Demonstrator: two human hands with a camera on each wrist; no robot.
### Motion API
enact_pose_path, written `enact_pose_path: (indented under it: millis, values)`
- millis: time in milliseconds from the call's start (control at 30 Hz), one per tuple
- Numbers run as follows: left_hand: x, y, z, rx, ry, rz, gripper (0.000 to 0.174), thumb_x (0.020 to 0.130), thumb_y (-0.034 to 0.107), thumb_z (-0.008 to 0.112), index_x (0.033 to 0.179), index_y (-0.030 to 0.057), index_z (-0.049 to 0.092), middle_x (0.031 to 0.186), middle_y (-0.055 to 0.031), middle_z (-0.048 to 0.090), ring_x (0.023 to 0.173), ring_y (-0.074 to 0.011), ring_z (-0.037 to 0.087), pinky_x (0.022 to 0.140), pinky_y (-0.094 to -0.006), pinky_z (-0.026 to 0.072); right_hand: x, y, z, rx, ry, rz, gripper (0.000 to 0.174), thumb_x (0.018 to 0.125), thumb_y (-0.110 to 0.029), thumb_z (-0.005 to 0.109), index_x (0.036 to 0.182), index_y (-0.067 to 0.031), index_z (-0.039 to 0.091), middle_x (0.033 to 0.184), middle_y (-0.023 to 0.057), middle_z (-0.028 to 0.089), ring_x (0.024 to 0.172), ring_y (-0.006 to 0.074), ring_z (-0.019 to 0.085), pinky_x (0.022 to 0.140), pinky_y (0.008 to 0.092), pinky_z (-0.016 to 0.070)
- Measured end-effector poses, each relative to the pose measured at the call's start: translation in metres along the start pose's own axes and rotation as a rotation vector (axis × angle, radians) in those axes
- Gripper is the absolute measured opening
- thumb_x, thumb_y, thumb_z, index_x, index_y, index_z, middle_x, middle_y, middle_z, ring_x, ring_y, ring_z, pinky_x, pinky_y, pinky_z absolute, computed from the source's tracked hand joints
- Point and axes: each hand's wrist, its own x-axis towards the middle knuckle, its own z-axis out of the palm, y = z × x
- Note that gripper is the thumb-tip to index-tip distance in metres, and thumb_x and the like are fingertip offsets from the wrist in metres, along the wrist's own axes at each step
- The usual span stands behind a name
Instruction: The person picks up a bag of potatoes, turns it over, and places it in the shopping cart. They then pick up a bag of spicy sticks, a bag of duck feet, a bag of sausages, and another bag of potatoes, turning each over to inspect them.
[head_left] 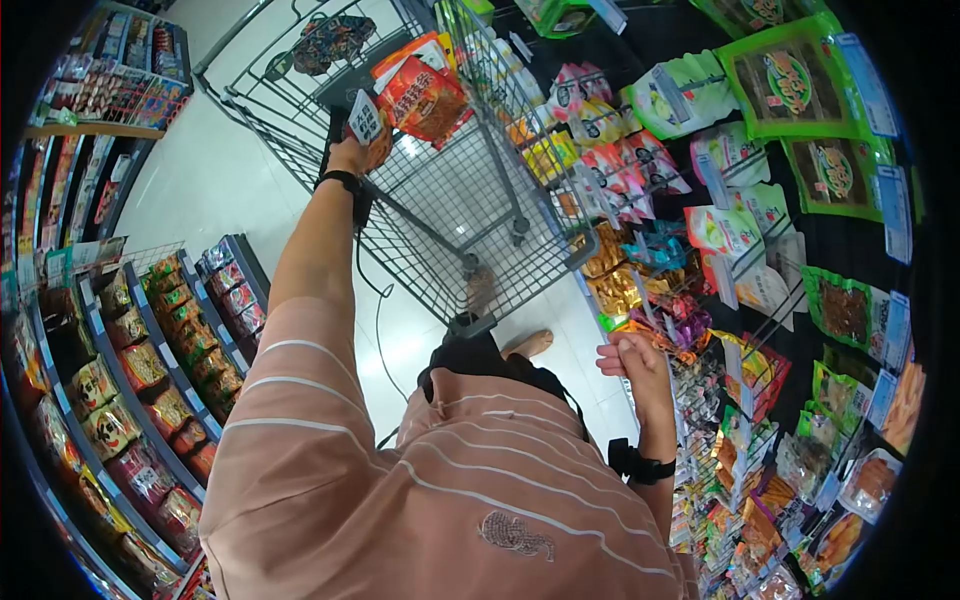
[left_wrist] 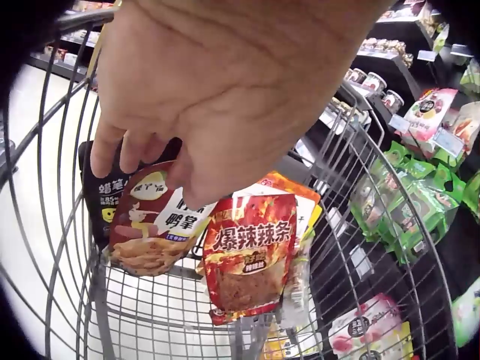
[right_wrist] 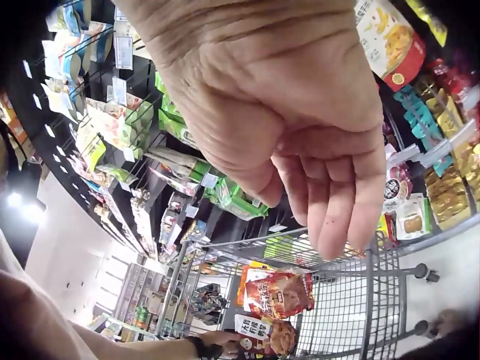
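My left hand point(head_left: 350, 156) reaches into the shopping cart point(head_left: 455, 235) and grips the top of a brown snack bag point(left_wrist: 146, 240) with a picture of food on its front. A black packet point(left_wrist: 97, 199) sits right behind that bag, close under the fingertips. Beside them, a red snack bag point(head_left: 425, 100) leans in the cart over an orange-and-white packet point(left_wrist: 279, 182). My right hand point(head_left: 640, 362) hangs in the air to the right of the cart, near the snack shelf, its fingers loosely curled and holding nothing.
Hooks on the right-hand rack point(head_left: 745, 265) carry many hanging snack bags. Low slanted shelves point(head_left: 150, 370) with packaged food line the left side. A dark patterned item point(head_left: 332, 43) lies at the cart's far end. A bare foot point(head_left: 530, 344) shows on the floor below.
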Motion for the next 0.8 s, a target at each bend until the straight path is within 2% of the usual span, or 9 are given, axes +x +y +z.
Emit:
enact_pose_path:
  millis: [100, 200, 400, 533, 633, 667, 733, 767, 800]
  values:
    - [-0.024, 0.018, -0.016, -0.16, -0.005, -0.153, 0.058, 0.088, 0.05, 0.057, 0.123, 0.0041, 0.062, 0.122, -0.0213, 0.065, 0.116, -0.04, 0.06, 0.099, -0.0416, 0.0488, 0.0, -0.002, 0.005, 0.009, 0.022, 0.009, 0.03, 0.104, -0.021, 0.049, 0.117, 0.0026, 0.06, 0.1, 0.0143, 0.07, 0.084, 0.0195, 0.069, 0.077, 0.0303, 0.0553]
    - [-0.03, 0.024, -0.027, -0.224, -0.169, -0.215, 0.049, 0.096, 0.044, 0.054, 0.132, 0.0121, 0.059, 0.141, -0.0248, 0.047, 0.126, -0.0413, 0.053, 0.104, -0.0445, 0.0447, 0.001, 0.001, 0.009, 0.022, 0.018, 0.003, 0.031, 0.104, -0.023, 0.05, 0.117, 0.0023, 0.06, 0.099, 0.0136, 0.071, 0.084, 0.0191, 0.069, 0.076, 0.0304, 0.0555]
    - [-0.07, 0.044, -0.087, -0.28, 0.225, -0.309, 0.053, 0.081, 0.029, 0.077, 0.121, 0.0011, 0.057, 0.127, -0.023, 0.052, 0.11, -0.0408, 0.062, 0.092, -0.0449, 0.0529, -0.002, -0.003, 0.018, 0.016, 0.024, 0.018, 0.032, 0.104, -0.026, 0.051, 0.117, 0.0019, 0.061, 0.098, 0.013, 0.071, 0.084, 0.0182, 0.069, 0.076, 0.0302, 0.0555]
    - [-0.057, 0.032, -0.102, -0.301, 0.1, -0.328, 0.041, 0.088, 0.031, 0.069, 0.119, 0.0039, 0.064, 0.133, -0.0256, 0.049, 0.114, -0.0418, 0.061, 0.094, -0.0442, 0.0516, -0.005, -0.001, 0.017, 0.018, 0.046, 0.049, 0.03, 0.103, -0.023, 0.052, 0.117, 0.0015, 0.061, 0.1, 0.0124, 0.071, 0.085, 0.0182, 0.069, 0.078, 0.0305, 0.0553]
    - [0.014, -0.026, -0.031, -0.186, -0.012, -0.232, 0.041, 0.087, 0.041, 0.063, 0.106, 0.0056, 0.071, 0.126, -0.0251, 0.06, 0.113, -0.0402, 0.062, 0.094, -0.0447, 0.0518, -0.01, 0.004, 0.02, 0.045, 0.014, 0.035, 0.027, 0.1, -0.019, 0.055, 0.118, 0.001, 0.06, 0.102, 0.0106, 0.07, 0.087, 0.018, 0.068, 0.079, 0.031, 0.0549]
    - [-0.03, -0.006, -0.076, -0.1, -0.123, 0.03, 0.043, 0.084, 0.044, 0.065, 0.103, 0.0062, 0.07, 0.112, -0.024, 0.067, 0.106, -0.0375, 0.065, 0.088, -0.0467, 0.0533, -0.011, 0.003, 0.017, 0.05, 0.02, 0.0, 0.027, 0.099, -0.018, 0.056, 0.118, 0.0007, 0.06, 0.103, 0.0099, 0.07, 0.088, 0.0179, 0.068, 0.079, 0.0312, 0.0547]
    - [-0.022, -0.017, -0.054, -0.065, 0.021, 0.246, 0.048, 0.081, 0.048, 0.066, 0.1, 0.0032, 0.068, 0.101, -0.0247, 0.069, 0.101, -0.0386, 0.066, 0.083, -0.0481, 0.0532, -0.005, 0.029, 0.012, 0.219, -0.011, -0.063, 0.014, 0.089, -0.012, 0.063, 0.094, 0.0006, 0.067, 0.104, 0.0103, 0.067, 0.088, 0.0179, 0.067, 0.08, 0.0287, 0.0545]
    - [-0.007, -0.027, -0.035, -0.12, 0.07, 0.244, 0.051, 0.081, 0.049, 0.067, 0.101, 0.0019, 0.067, 0.103, -0.0242, 0.068, 0.101, -0.0393, 0.065, 0.083, -0.0475, 0.0529, 0.0, 0.047, 0.005, 0.173, -0.054, -0.177, 0.016, 0.091, -0.01, 0.061, 0.1, 0.0016, 0.066, 0.103, 0.0088, 0.067, 0.089, 0.0158, 0.066, 0.081, 0.0276, 0.0536]
    - [0.007, -0.035, -0.018, -0.176, 0.119, 0.244, 0.054, 0.08, 0.05, 0.068, 0.102, 0.0006, 0.066, 0.104, -0.0236, 0.068, 0.102, -0.04, 0.065, 0.083, -0.0469, 0.0526, 0.001, 0.04, 0.007, 0.233, -0.071, -0.027, 0.022, 0.092, -0.009, 0.059, 0.111, 0.0014, 0.064, 0.103, 0.0073, 0.068, 0.09, 0.0137, 0.064, 0.082, 0.0275, 0.0531]
